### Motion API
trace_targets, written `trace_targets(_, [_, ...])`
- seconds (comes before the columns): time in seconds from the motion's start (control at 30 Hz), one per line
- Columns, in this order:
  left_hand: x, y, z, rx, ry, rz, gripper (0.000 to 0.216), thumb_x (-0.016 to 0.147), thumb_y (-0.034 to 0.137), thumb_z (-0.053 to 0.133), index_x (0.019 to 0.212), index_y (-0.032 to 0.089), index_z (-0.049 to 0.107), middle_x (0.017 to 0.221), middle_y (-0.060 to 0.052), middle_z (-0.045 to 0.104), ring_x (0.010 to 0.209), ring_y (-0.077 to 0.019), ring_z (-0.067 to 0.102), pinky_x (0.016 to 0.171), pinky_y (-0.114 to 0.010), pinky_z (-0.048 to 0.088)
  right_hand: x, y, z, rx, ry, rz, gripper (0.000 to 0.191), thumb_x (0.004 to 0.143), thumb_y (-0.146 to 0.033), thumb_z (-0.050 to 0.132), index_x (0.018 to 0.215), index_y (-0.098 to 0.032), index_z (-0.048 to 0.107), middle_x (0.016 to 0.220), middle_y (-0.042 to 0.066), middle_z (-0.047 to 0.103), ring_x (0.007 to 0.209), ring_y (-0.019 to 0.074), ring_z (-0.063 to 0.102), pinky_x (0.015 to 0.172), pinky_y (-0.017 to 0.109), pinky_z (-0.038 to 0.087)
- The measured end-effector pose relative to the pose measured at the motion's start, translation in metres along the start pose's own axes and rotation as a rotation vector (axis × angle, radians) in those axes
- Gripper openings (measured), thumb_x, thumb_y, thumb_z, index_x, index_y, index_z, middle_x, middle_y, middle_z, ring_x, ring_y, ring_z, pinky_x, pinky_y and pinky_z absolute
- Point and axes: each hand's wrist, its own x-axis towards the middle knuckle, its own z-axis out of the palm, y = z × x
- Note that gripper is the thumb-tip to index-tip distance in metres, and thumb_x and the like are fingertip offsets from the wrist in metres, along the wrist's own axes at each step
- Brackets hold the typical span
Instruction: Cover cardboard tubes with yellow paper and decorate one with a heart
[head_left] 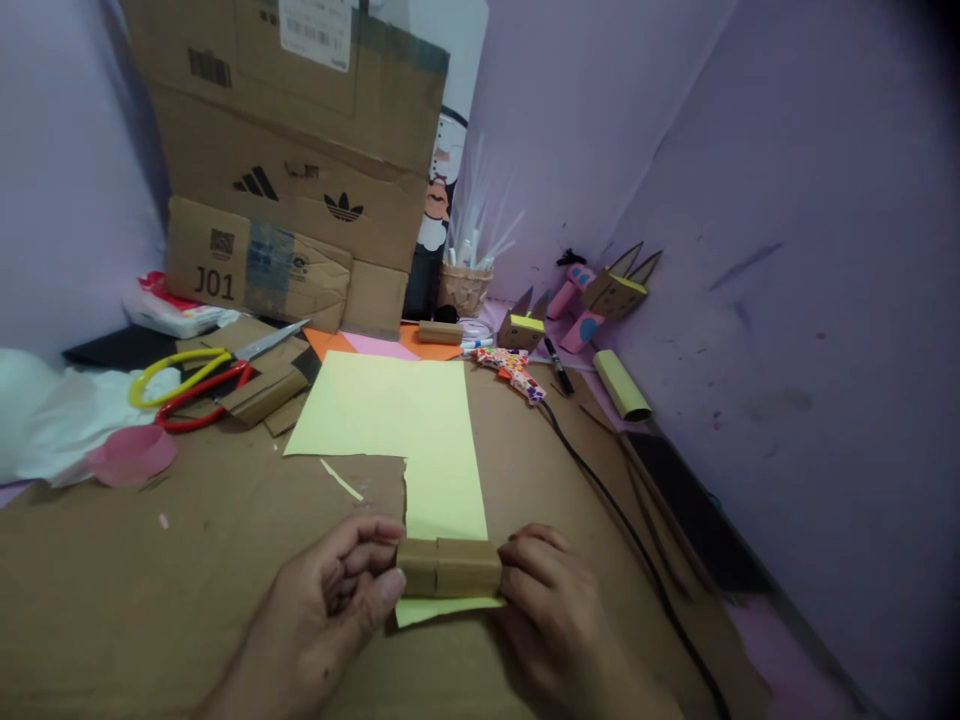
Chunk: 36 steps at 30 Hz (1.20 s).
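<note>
A small brown cardboard tube or folded box (466,568), with a seam across its middle, lies on the near end of a pale yellow paper sheet (390,405). My left hand (341,595) grips its left end, the thumb in front and the fingers curled behind. At its right end, my right hand (551,590) has its fingers closed on the cardboard; the thumb is hidden. The yellow sheet has a rectangle cut out of its near left side, and its lower edge shows under the cardboard.
Large scissors (214,375) and a pink tape ring (131,455) lie at left. A patterned glue gun (514,372) trails a black cord (622,520) down the right side. Cardboard boxes (292,150), a straw-filled basket (466,287) and cardboard animal figures (615,290) stand behind.
</note>
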Motion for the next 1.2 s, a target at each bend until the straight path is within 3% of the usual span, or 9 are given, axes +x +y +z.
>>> trace_targets(0.1, [0.004,0.005,0.0,-0.052,-0.007,-0.058,0.026,0.08,0.031,0.05,0.104,0.021,0.045,0.091,-0.004,0.064,0.074,-0.0145,0.06,0.062,-0.023,0.048,0.002,0.002,-0.003,0.085,-0.073,0.124,0.016,0.081,-0.012,0.051,0.068,-0.017,0.058,0.067,0.004,0.056,0.065,0.0159,0.049,0.064,0.029,0.039])
trace_targets(0.2, [0.007,0.011,0.004,0.051,0.007,-0.079,0.03,0.075,0.02,0.05,0.105,0.022,0.047,0.089,-0.002,0.063,0.073,-0.0146,0.057,0.066,-0.025,0.047,0.003,0.004,-0.004,0.152,-0.131,0.206,0.015,0.082,-0.016,0.055,0.067,-0.017,0.057,0.066,0.003,0.056,0.067,0.0159,0.049,0.064,0.029,0.037])
trace_targets(0.4, [0.013,0.015,0.007,0.283,0.027,0.031,0.029,0.074,0.02,0.05,0.102,0.024,0.052,0.074,0.002,0.06,0.068,-0.0145,0.057,0.063,-0.025,0.044,0.003,0.004,-0.004,0.172,-0.132,0.239,0.018,0.082,-0.017,0.057,0.064,-0.017,0.055,0.067,0.002,0.054,0.068,0.0159,0.049,0.063,0.028,0.036])
trace_targets(0.57, [0.022,0.024,0.005,0.014,0.067,-0.089,0.025,0.065,0.03,0.058,0.087,0.02,0.051,0.052,0.008,0.046,0.047,-0.0101,0.045,0.045,-0.021,0.036,0.004,0.003,-0.004,0.158,-0.114,0.231,0.017,0.081,-0.021,0.06,0.065,-0.016,0.057,0.067,0.003,0.056,0.067,0.0162,0.05,0.064,0.029,0.036])
trace_targets(0.7, [0.024,0.027,0.002,-0.122,0.025,-0.217,0.028,0.061,0.036,0.062,0.078,0.019,0.049,0.051,0.008,0.048,0.041,-0.008,0.042,0.04,-0.02,0.035,0.003,0.003,-0.006,0.177,-0.047,0.269,0.016,0.079,-0.025,0.063,0.065,-0.016,0.061,0.065,0.003,0.059,0.064,0.0157,0.052,0.061,0.028,0.037])
trace_targets(0.83, [0.025,0.026,-0.001,-0.148,-0.02,-0.224,0.027,0.063,0.039,0.061,0.078,0.017,0.053,0.048,0.007,0.05,0.041,-0.0072,0.044,0.041,-0.018,0.035,0.003,0.002,-0.009,0.265,0.002,0.351,0.013,0.079,-0.019,0.062,0.066,-0.016,0.06,0.063,0.003,0.058,0.059,0.0136,0.054,0.054,0.024,0.037])
trace_targets(1.03, [0.025,0.031,0.0,-0.18,0.015,-0.262,0.027,0.061,0.033,0.062,0.079,0.015,0.057,0.043,0.005,0.053,0.037,-0.007,0.044,0.038,-0.017,0.033,0.0,0.0,-0.012,0.355,0.008,0.275,0.012,0.074,-0.006,0.055,0.073,-0.017,0.054,0.069,0.001,0.055,0.064,0.0128,0.054,0.056,0.022,0.038])
trace_targets(1.2, [0.027,0.029,0.001,-0.23,0.042,-0.312,0.027,0.063,0.033,0.062,0.081,0.015,0.053,0.039,0.005,0.054,0.03,-0.0063,0.041,0.032,-0.015,0.032,-0.005,0.0,-0.009,0.228,-0.019,0.118,0.023,0.072,0.0,0.048,0.077,-0.019,0.06,0.076,0.003,0.056,0.066,0.013,0.054,0.057,0.023,0.039])
